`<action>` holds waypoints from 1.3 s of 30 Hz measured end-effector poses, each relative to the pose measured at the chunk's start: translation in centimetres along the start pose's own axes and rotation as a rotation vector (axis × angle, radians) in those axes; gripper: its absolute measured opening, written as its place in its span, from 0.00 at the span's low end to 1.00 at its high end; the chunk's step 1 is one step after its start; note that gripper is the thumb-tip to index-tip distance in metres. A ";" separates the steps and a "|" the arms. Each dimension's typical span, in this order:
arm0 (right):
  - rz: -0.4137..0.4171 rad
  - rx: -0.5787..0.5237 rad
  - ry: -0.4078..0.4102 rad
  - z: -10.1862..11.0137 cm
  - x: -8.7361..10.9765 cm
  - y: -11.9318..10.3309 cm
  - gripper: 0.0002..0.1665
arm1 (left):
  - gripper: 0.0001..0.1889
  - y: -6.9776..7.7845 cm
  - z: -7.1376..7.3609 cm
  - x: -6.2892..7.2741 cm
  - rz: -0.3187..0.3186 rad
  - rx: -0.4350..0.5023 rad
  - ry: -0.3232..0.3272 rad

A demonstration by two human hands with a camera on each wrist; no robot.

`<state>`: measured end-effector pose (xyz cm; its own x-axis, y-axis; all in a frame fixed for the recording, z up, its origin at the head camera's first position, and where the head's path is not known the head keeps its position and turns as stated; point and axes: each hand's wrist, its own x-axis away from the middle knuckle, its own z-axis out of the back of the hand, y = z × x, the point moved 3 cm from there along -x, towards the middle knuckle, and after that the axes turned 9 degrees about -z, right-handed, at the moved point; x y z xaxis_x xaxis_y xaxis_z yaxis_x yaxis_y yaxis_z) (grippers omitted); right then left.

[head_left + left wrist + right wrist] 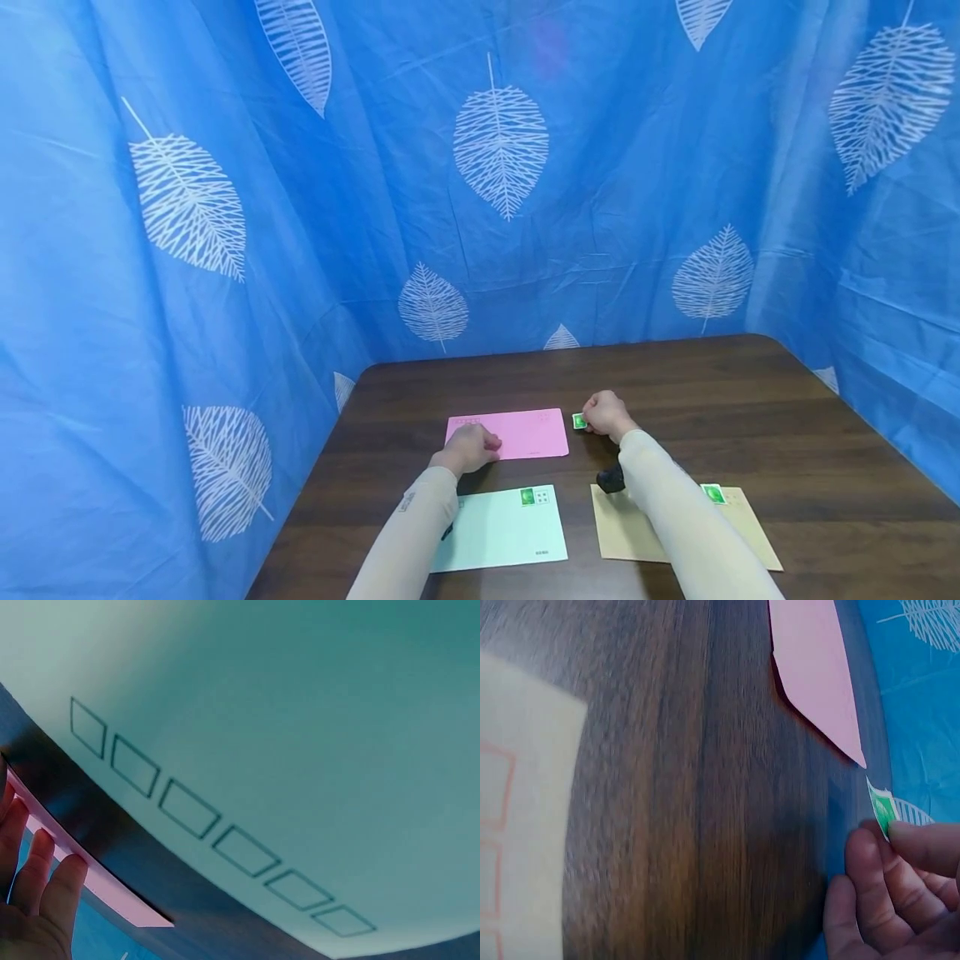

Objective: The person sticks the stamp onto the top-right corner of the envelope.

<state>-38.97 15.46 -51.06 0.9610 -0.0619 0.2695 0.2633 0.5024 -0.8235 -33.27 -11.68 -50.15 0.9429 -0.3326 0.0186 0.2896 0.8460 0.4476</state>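
Observation:
A pink envelope point(528, 433) lies flat on the table. My left hand point(468, 447) rests at its near left part; in the left wrist view the fingers point(61, 892) reach onto the pink paper, relaxed and touching it. Just past the envelope's right edge, my right hand point(606, 414) pinches a small green postage stamp point(579, 421) with a white border. The right wrist view shows the stamp point(883, 808) between thumb and forefinger, tilted and raised above the wood, with the other fingers curled beneath.
A mint-green envelope point(502, 533) bearing a green stamp point(527, 497) lies below my left hand. A tan envelope point(630, 533), also stamped, lies partly under my right forearm. Blue leaf-print curtains point(510, 275) surround the brown wooden table point(825, 467).

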 end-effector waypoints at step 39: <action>-0.033 -0.067 0.008 -1.3 0.3 -0.7 0.08 | 0.15 0.5 -0.2 0.2 -0.066 -0.065 -0.005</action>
<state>-38.79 13.93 -51.05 0.9522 -0.0842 0.2935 0.2997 0.4416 -0.8457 -32.93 -11.24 -50.07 0.9208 -0.3901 -0.0045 0.3609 0.8474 0.3894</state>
